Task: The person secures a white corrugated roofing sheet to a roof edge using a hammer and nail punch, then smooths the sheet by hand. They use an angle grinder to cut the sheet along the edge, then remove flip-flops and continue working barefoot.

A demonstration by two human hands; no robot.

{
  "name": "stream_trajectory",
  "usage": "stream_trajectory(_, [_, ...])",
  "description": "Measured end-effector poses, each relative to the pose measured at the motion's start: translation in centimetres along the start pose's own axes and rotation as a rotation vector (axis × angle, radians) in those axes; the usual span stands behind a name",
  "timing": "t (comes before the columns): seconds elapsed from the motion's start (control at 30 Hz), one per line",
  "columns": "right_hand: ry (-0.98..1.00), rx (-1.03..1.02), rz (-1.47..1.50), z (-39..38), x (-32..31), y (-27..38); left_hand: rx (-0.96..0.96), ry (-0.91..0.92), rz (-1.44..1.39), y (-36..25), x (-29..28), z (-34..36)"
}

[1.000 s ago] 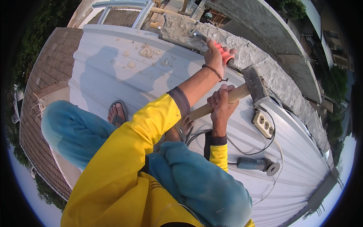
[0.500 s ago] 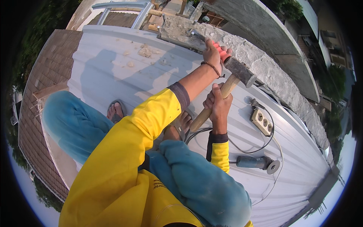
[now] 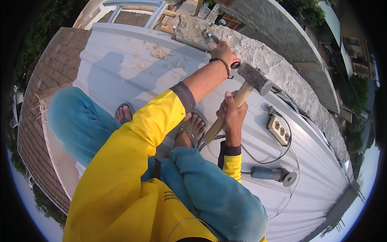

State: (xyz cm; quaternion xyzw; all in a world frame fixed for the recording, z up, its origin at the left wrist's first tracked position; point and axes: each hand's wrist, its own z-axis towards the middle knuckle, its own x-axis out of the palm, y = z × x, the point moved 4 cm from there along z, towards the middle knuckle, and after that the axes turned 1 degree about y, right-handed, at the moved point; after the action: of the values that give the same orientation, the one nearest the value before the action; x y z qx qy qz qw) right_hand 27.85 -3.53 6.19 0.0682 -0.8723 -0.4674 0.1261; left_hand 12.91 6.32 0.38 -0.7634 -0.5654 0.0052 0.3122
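My left hand (image 3: 222,53) is closed round a chisel (image 3: 236,61) with a red grip and a dark striking end. Its steel shaft points away toward the rough top of the broken concrete wall (image 3: 262,52); whether the tip touches is hard to tell. My right hand (image 3: 232,117) grips the wooden handle of a sledgehammer (image 3: 254,78), whose dark steel head hangs just right of the chisel's end, apart from it.
Under my sandalled feet lies a ribbed metal roof (image 3: 161,76) with concrete rubble (image 3: 159,52) on it. To the right are a power strip (image 3: 279,131), loose cables and an angle grinder (image 3: 274,174). Brown roof tiles (image 3: 48,80) slope at the left.
My left hand has turned and shifted slightly left and nearer, covering more of the red grip. The hammer has moved only a little. My view has shifted slightly.
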Motion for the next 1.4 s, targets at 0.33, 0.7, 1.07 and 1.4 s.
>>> stream_trajectory(0.33, [-0.082, 0.048, -0.009, -2.2, -0.2, -1.0, 0.224, 0.195, 0.571, 0.9, -5.9, -3.9])
stream_trajectory(0.7, [-0.121, -0.062, -0.203, -4.0, -0.4, -1.1, 0.089, 0.139, 0.010, 2.4, -8.4, -3.7])
stream_trajectory(1.07, [-0.101, -0.504, -0.251, -4.4, 3.3, 3.8, -0.183, 0.053, -0.339, -2.5, -4.1, -2.9])
stream_trajectory(1.4, [-0.077, -0.478, -0.143, -5.7, 2.8, 3.7, -0.157, 0.119, -0.305, -1.9, -5.1, -1.5])
